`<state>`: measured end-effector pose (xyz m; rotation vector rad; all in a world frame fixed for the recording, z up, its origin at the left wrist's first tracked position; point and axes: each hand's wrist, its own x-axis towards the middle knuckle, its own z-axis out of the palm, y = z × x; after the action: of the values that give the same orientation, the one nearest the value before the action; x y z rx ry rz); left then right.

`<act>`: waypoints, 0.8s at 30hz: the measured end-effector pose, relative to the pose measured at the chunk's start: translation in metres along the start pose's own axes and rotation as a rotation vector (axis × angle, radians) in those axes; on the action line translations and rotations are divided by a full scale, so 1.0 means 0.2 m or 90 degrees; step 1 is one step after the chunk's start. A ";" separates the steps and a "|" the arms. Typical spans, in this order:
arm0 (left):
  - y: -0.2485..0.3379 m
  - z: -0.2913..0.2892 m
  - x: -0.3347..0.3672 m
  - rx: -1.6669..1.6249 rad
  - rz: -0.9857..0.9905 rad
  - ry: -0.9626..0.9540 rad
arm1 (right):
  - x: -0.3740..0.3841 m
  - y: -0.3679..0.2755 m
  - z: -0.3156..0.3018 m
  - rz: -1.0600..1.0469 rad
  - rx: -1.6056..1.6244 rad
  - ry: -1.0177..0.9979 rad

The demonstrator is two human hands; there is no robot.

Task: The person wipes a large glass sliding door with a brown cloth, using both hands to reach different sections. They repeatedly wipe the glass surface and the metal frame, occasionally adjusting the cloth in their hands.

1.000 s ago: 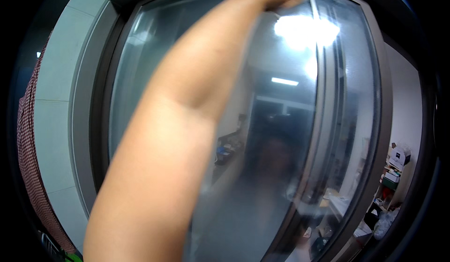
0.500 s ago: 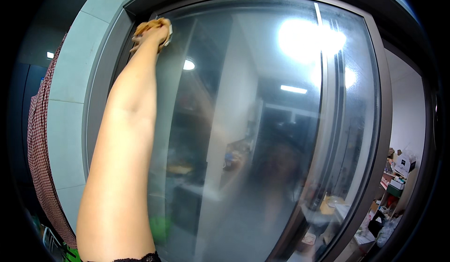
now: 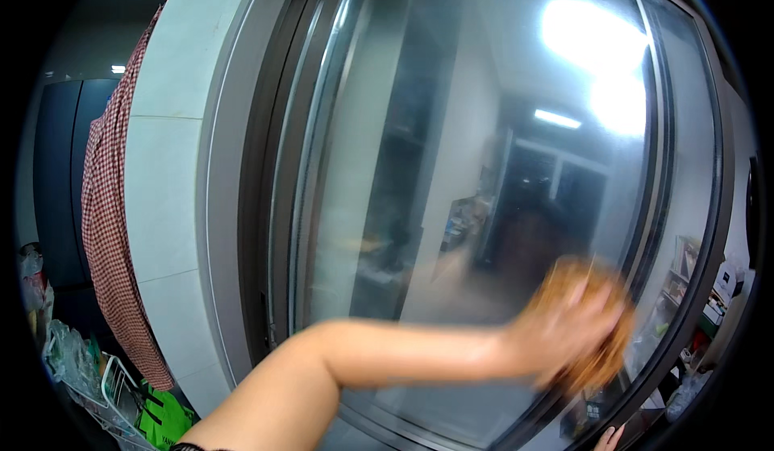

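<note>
A sliding glass door [image 3: 451, 161] in a dark frame fills the middle of the view. My left forearm comes in from the lower left and reaches across it. At the pane's lower right, my left hand [image 3: 560, 330] is closed over a bunched orange-brown cloth [image 3: 579, 274], against the glass. Hand and cloth are both smeared by motion. At the bottom right, a few fingers of my right hand [image 3: 610, 438] curl over the edge of the door frame [image 3: 673, 354]; the rest of that hand is out of view.
Left of the door runs a pale tiled wall [image 3: 165, 201], with a red-checked cloth [image 3: 113, 201] hanging beside it. Lower left are a white wire rack [image 3: 117, 382], plastic bags [image 3: 72, 350] and a green bag [image 3: 165, 419]. Boxes and clutter [image 3: 717, 298] stand beyond the door's right edge.
My left hand has swept the cloth from the pane's upper left corner down to its lower right. The view has shifted, and fingers of my right hand now show at the frame.
</note>
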<state>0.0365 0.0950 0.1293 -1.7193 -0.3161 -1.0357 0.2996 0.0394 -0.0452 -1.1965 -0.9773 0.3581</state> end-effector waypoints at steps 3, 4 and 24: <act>0.38 -0.18 -0.86 -0.151 0.132 -0.149 | -0.01 -0.04 0.01 0.030 -0.045 -0.024; 0.40 -0.25 -1.05 -0.258 0.137 -0.163 | -0.02 -0.06 0.03 0.030 -0.031 -0.032; -2.86 -1.19 0.55 0.300 -0.844 0.035 | -0.14 0.29 -0.04 -0.317 -0.239 0.001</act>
<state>-0.3832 0.0932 0.5966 -0.9110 -1.6482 -1.7032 0.3044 0.0373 -0.1097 -1.2330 -1.3369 -0.2313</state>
